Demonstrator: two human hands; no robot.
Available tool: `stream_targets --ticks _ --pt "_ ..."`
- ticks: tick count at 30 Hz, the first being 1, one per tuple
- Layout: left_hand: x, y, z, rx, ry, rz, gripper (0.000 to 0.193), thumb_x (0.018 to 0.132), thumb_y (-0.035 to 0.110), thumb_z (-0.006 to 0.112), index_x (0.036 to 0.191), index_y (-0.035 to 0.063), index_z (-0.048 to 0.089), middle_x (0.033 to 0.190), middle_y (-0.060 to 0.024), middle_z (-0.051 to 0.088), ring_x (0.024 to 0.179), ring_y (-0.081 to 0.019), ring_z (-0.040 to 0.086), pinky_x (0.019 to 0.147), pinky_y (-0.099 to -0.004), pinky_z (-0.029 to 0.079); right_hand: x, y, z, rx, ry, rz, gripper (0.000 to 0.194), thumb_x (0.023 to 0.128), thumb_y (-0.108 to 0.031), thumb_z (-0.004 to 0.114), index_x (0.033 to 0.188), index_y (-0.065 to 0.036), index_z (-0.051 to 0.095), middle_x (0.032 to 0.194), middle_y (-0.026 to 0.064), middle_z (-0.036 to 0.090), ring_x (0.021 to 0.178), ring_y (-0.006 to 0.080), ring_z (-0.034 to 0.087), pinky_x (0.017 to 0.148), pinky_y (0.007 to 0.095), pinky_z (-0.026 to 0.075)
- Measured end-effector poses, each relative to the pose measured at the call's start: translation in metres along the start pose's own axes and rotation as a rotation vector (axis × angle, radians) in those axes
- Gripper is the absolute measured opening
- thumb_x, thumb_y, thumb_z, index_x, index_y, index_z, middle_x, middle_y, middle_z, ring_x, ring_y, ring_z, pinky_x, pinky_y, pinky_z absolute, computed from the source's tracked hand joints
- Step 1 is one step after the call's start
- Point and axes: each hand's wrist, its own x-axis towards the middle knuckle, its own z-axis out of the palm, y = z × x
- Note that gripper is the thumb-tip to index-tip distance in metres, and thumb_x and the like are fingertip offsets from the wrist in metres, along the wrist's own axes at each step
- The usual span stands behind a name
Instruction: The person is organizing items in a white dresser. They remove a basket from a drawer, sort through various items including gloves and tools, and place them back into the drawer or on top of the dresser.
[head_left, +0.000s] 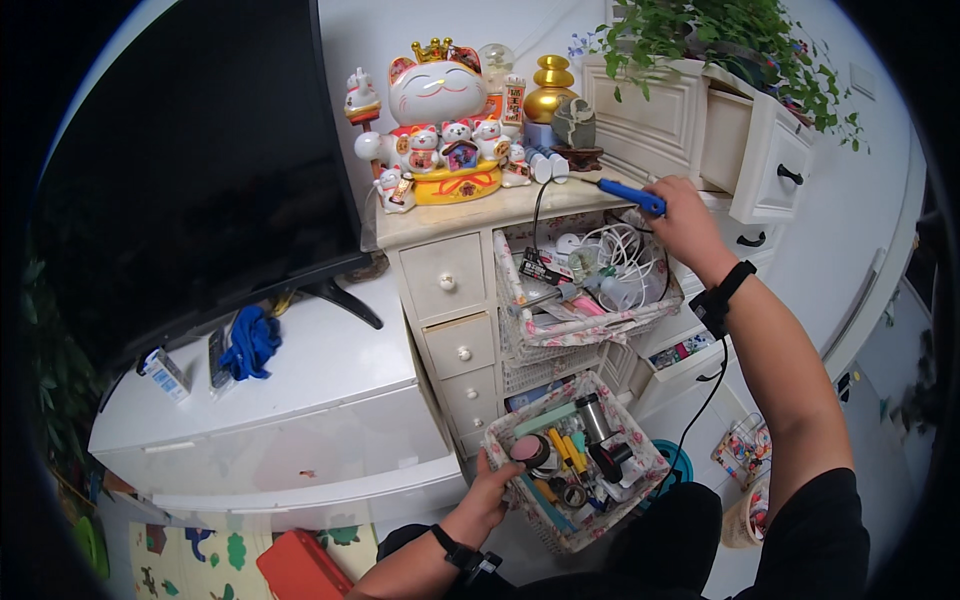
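Observation:
My right hand (686, 225) grips a slim blue-handled tool (628, 194) above the front edge of the cabinet top. From the tool's far end a black cord (537, 214) seems to curve down into the pulled-out upper basket (611, 330). That basket has a floral lining and holds white cables (626, 251), a small black box (546, 266) and clear plastic parts. Lower down, my left hand (489, 491) holds the left rim of a second floral-lined basket (652, 450). Inside it lie yellow-handled tools (568, 451), tape rolls (574, 495), a metal cylinder (594, 417) and a black-and-red object (611, 459).
Lucky cat figurines (442, 127), a gold ornament (553, 90) and a stone on a stand (576, 127) crowd the cabinet top (450, 221). A television (195, 180) stands left on a white cabinet (337, 367). An open drawer (772, 161) juts out at right, below a trailing plant (720, 37).

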Motion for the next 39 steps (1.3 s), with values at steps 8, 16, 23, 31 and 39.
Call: stream_targets --ticks 8,16,23,31,39 --pt "0.0 -0.002 -0.001 -0.006 0.001 0.015 0.108 0.093 0.014 0.078 0.173 0.0258 0.006 0.156 -0.011 0.051 0.139 -0.0349 0.054 0.1 -0.0631 0.049 -0.011 -0.009 0.003 0.162 -0.382 0.147 0.028 0.088 -0.02 0.082 0.111 -0.004 0.076 0.115 0.0197 0.07 0.108 0.0433 0.068 0.096 0.0474 0.054" --pt "0.001 0.0 -0.001 -0.007 -0.019 0.033 0.107 0.094 0.012 0.077 0.173 0.0264 0.006 0.155 -0.0113 0.052 0.139 -0.0358 0.054 0.101 -0.0637 0.049 0.015 -0.013 -0.013 0.201 0.27 -0.008 0.031 0.094 -0.02 0.081 0.119 -0.002 0.071 0.116 0.0199 0.071 0.111 0.0421 0.067 0.098 0.0459 0.053" --pt "-0.004 0.004 0.002 -0.018 -0.048 0.003 0.098 0.096 0.015 0.074 0.17 0.0273 0.012 0.156 -0.0116 0.052 0.139 -0.0375 0.054 0.099 -0.0695 0.048 0.035 -0.02 -0.045 0.141 0.001 0.428 0.032 0.097 -0.037 0.075 0.106 -0.007 0.072 0.09 0.019 0.072 0.086 0.0416 0.071 0.079 0.0498 0.055" --pt "-0.006 0.024 0.014 -0.048 -0.162 0.021 0.091 0.095 0.019 0.074 0.167 0.0291 0.019 0.159 -0.0087 0.049 0.142 -0.0361 0.051 0.098 -0.0694 0.047 -0.052 -0.097 -0.023 -0.041 -0.445 -0.184 0.045 0.086 -0.026 0.073 0.128 -0.009 0.072 0.102 0.0153 0.073 0.111 0.0402 0.069 0.1 0.0487 0.054" --pt "-0.009 0.02 0.016 -0.107 -0.156 0.113 0.083 0.096 0.021 0.072 0.165 0.029 0.027 0.161 -0.0073 0.047 0.144 -0.0355 0.049 0.098 -0.0686 0.047 -0.014 -0.079 0.027 0.38 -0.874 -0.126 0.068 0.076 -0.015 0.079 0.142 -0.006 0.066 0.132 0.0265 0.07 0.12 0.0432 0.068 0.103 0.0453 0.055"
